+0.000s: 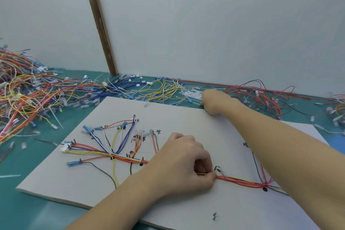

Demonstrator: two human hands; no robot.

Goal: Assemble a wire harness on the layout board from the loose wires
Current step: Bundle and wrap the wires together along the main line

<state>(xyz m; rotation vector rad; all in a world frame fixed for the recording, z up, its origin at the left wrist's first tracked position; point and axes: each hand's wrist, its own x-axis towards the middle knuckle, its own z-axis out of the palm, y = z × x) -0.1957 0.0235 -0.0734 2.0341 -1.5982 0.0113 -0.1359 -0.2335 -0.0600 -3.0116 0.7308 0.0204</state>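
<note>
We've got the layout board (186,117) flat on the green table (37,211), w/ the wire harness (115,155) laid across it: branches fan out at 9 o'clock, the trunk runs toward 4 o'clock. Our left hand (183,164) sits mid-board, thumb and fingers pinching the red/orange trunk wires where they leave the fist. Our right hand (212,101) reaches to 1 o'clock past the board's far edge, fingers curled down into the white cable ties (192,94); can't tell if it's actually got one. Loose wires (28,91) heap at 10 o'clock, more strung along the wall at 12–2.
</note>
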